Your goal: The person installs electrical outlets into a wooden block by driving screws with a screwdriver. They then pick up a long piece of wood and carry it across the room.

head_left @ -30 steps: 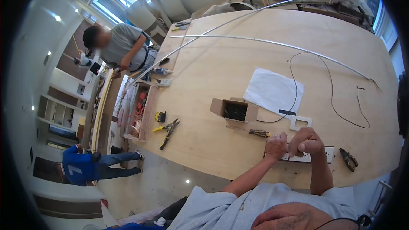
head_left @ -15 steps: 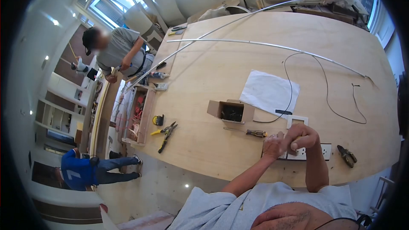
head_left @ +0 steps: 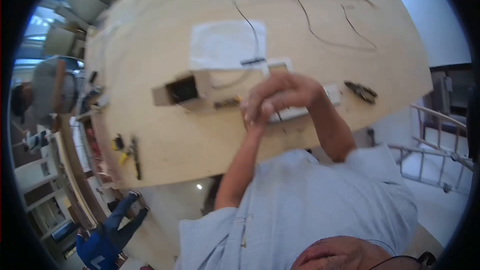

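Note:
My left hand (head_left: 254, 113) and my right hand (head_left: 290, 92) are together above the near part of the table, the right lying across the left. Their fingers are curled in; anything between them is hidden, and motion blurs the view. Beneath them lies a white socket panel (head_left: 332, 96), partly covered by the right hand and forearm. Just beyond is a white square frame (head_left: 288, 64). A screwdriver (head_left: 227, 102) lies left of my hands, next to an open cardboard box (head_left: 204, 84) with dark contents. Dark-handled pliers (head_left: 361, 91) rest to the right.
A white sheet (head_left: 220, 45) and a thin dark wire (head_left: 306, 17) lie farther back on the wooden table (head_left: 165, 145). Yellow-handled snips (head_left: 135, 157) and a tape measure (head_left: 118, 142) sit left. A metal ladder (head_left: 425, 165) stands right; two people are at left.
The view has swung down and right, so the table items sit farther left and higher. My hands remain together over the socket panel, the right now covering more of the left.

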`<state>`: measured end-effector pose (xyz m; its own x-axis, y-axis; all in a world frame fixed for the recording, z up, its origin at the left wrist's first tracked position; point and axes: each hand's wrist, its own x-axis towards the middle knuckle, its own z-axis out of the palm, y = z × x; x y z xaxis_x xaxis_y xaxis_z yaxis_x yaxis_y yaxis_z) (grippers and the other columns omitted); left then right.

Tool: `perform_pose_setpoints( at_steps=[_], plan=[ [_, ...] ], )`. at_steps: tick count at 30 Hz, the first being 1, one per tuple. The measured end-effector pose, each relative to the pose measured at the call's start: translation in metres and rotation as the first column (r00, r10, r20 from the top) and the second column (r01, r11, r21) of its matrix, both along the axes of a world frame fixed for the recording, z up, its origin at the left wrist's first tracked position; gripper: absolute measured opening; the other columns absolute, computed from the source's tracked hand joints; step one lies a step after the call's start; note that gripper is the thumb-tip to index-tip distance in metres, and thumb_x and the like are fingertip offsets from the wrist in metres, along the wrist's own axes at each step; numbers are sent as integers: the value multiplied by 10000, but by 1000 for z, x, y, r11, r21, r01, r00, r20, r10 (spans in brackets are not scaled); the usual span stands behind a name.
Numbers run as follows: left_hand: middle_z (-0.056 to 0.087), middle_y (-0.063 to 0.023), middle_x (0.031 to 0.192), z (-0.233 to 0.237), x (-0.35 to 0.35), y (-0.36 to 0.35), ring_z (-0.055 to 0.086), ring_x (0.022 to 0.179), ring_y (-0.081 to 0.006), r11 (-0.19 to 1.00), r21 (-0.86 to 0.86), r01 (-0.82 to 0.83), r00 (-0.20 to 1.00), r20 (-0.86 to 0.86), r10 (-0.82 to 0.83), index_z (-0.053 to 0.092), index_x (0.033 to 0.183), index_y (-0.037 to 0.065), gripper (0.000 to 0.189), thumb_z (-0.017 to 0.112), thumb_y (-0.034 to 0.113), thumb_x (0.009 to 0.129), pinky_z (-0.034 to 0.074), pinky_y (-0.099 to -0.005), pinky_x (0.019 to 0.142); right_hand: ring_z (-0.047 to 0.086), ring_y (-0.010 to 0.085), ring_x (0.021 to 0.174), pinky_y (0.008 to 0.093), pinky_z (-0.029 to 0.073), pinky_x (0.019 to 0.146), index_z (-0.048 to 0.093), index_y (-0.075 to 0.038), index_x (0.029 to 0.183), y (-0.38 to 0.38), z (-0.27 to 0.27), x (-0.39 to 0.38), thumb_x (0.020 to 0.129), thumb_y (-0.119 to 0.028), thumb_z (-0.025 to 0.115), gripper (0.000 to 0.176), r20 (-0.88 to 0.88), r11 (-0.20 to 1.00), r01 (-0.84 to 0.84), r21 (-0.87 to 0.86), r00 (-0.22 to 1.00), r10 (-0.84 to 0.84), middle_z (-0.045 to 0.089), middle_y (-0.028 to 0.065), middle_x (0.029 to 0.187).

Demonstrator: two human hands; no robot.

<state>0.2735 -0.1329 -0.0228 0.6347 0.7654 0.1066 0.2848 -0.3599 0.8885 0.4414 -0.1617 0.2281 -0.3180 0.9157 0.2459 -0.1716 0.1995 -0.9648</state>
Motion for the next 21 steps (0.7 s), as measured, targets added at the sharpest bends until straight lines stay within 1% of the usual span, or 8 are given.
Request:
perform_pose_setpoints(
  at_steps=[5,7,11,15,17,19,20,21],
  plan=[
    [691,-143,788,105,29,0,674,728,-334,945,306,-113,993,53,102,630,880,85,185,677,260,841,494,-449,634,597,122,651,281,498,636,722,42,1065,-13,-6,-14,1055,-219,538,320,-33,992,60,-113,997,-64,688,70,774],
    [690,-135,755,78,27,2,679,709,-323,918,393,-57,977,-166,132,618,860,96,133,654,224,852,505,-447,642,531,82,569,289,510,627,681,68,937,-19,-18,-45,1096,-223,464,396,71,604,761,237,607,-792,602,56,685],
    [681,-112,675,57,29,0,689,660,-306,865,502,1,914,-351,202,603,838,105,118,651,212,852,530,-446,649,535,80,582,264,510,618,651,68,1004,-31,-11,-57,1107,-253,438,399,89,356,934,19,353,-931,608,44,698],
    [686,-114,686,57,26,0,695,672,-298,831,556,7,938,-291,187,588,823,106,136,664,219,839,526,-441,640,564,91,588,262,445,570,689,77,1041,-18,7,-12,1032,-177,543,294,167,944,312,104,931,-326,623,75,712],
    [686,-108,688,60,26,0,697,671,-297,933,330,-141,989,17,144,585,826,108,146,671,227,827,524,-439,642,576,100,578,308,497,580,710,42,1100,-5,-8,8,1024,-198,587,281,77,964,83,251,991,-105,629,55,692],
    [692,-103,701,61,23,2,702,687,-294,889,456,33,938,-321,130,585,827,115,159,668,251,828,524,-436,662,555,88,561,294,497,582,710,42,1049,-8,-5,18,1033,-187,579,264,-55,968,-249,25,967,250,613,41,669],
    [695,-104,709,61,24,3,706,694,-294,875,483,1,948,-278,152,586,827,115,142,655,238,838,525,-439,668,555,88,561,294,497,582,710,42,1049,-13,-8,9,1033,-187,579,264,-49,966,-258,24,965,259,613,41,669],
    [698,-106,717,61,25,2,709,702,-294,863,505,-28,956,-238,170,586,826,115,126,642,225,849,527,-442,673,540,81,551,283,488,565,705,39,1023,-24,-8,-12,1039,-177,569,255,-4,975,222,-12,975,-222,604,36,659]
  ],
)
